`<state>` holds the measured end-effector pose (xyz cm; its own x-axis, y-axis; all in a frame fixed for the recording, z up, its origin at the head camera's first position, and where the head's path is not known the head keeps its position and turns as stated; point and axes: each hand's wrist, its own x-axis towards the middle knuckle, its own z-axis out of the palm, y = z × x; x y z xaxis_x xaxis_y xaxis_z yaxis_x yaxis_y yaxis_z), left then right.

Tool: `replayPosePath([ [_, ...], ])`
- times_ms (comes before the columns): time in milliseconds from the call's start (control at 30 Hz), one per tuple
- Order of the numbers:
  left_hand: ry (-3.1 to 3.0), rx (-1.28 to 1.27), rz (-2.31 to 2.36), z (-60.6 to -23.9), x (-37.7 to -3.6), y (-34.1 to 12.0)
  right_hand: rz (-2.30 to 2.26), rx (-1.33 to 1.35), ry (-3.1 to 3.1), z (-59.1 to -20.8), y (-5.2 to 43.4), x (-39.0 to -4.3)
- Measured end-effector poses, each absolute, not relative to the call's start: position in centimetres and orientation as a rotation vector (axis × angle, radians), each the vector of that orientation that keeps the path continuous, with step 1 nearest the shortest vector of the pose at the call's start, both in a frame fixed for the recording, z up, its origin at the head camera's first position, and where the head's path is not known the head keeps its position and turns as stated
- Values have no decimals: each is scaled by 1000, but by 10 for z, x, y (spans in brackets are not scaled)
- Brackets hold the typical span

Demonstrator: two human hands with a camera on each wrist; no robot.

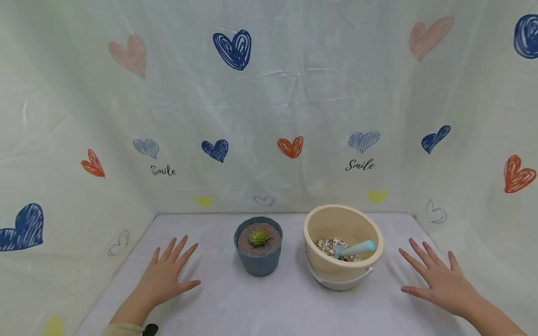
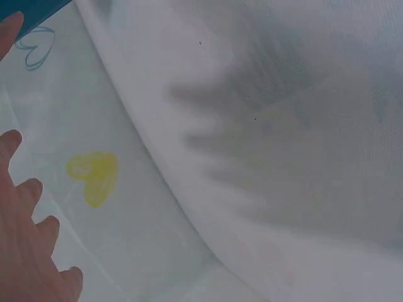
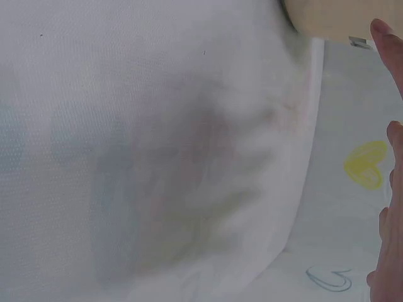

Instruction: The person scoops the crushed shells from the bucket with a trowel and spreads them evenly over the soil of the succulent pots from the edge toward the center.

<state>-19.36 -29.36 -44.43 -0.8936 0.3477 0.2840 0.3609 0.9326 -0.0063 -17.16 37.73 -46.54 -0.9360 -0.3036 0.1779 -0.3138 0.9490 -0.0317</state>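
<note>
On the white cloth-covered tabletop (image 1: 252, 303), both hands flat and spread, palms down, holding nothing: left hand (image 1: 166, 275) left of the round blue-grey plastic pot (image 1: 258, 253) of brown soil with a small green succulent (image 1: 259, 237), right hand (image 1: 439, 280) right of the cream plastic bowl (image 1: 342, 242) of pale pebbles (image 1: 329, 245). Light teal scoop (image 1: 355, 248) lying in the pebbles, handle toward the right rim. Looks like a resting start, nothing begun. Next move likely calls for reaching into the bowl for the scoop handle.
</note>
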Motion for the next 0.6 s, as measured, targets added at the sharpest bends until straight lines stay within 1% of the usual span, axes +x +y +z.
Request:
replayPosePath([
  [333, -2770, -510, -99, -434, -198, -278, 237, 492, -2879, -460, 378, -172],
  [600, -2806, -508, -163, -418, -201, -258, 442, 531, -2833, -445, 372, -175],
])
